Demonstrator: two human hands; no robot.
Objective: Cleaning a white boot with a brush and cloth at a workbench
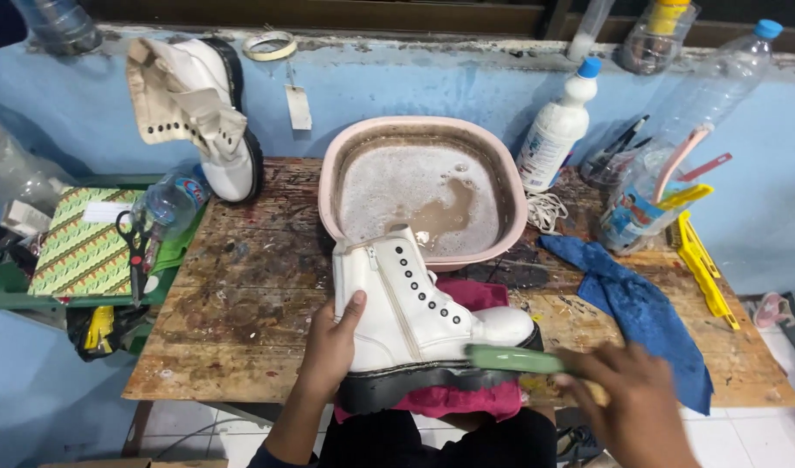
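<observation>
Right hand nearest the lens, bottom right, blurred – fingers curled around a green brush, brush lying along the front edge of the boot's black sole.

Left to right from there:
- Far left: green tray holding a patterned box, black-handled scissors and a clear plastic bottle on its side.
- Second white boot leans upright against the blue wall, top folded over. Roll of tape on the ledge above it.
- Left hand grips the heel side of the white boot, thumb up against the leather, fingers wrapped behind. The boot is unlaced and tipped on its side with sole toward the camera, sitting on a pink cloth at the table's near edge, centre.
- Just behind the boot: pink basin with foamy, murky water.
- White bottle with blue cap leans on the wall right of the basin; white laces bunched below it.
- Blue rag spread on the right of the table, yellow brush beside it, cut plastic container holding brushes, large clear bottle behind.

Surface: wooden table – bare planks, heavily stained and paint-marked, wet-looking near the basin. Wall blue, scuffed, grimy ledge on top. White floor tiles under the table.
</observation>
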